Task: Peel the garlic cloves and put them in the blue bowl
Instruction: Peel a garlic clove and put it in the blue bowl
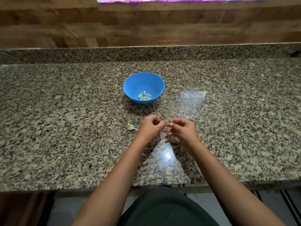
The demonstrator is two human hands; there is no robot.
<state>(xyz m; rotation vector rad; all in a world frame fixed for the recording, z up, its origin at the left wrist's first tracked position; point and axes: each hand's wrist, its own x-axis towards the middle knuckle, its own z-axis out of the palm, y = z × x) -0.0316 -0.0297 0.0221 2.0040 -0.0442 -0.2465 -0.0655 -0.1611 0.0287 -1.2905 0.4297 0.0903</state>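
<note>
Garlic clove (167, 125) sat pinched btw. both hands just above the counter, mostly hidden & too small to tell if skin was on. Left hand (151, 128) & right hand (180, 129) met fingertip to fingertip, fingers curled in, clamped on it. Blue bowl (130, 88) stood beyond the hands, apart, w/ several peeled cloves (144, 96) in its bottom. Garlic scrap (131, 127) lay on granite counter (65, 111) just left of left hand. Wood-panel wall (146, 26) behind.
</note>
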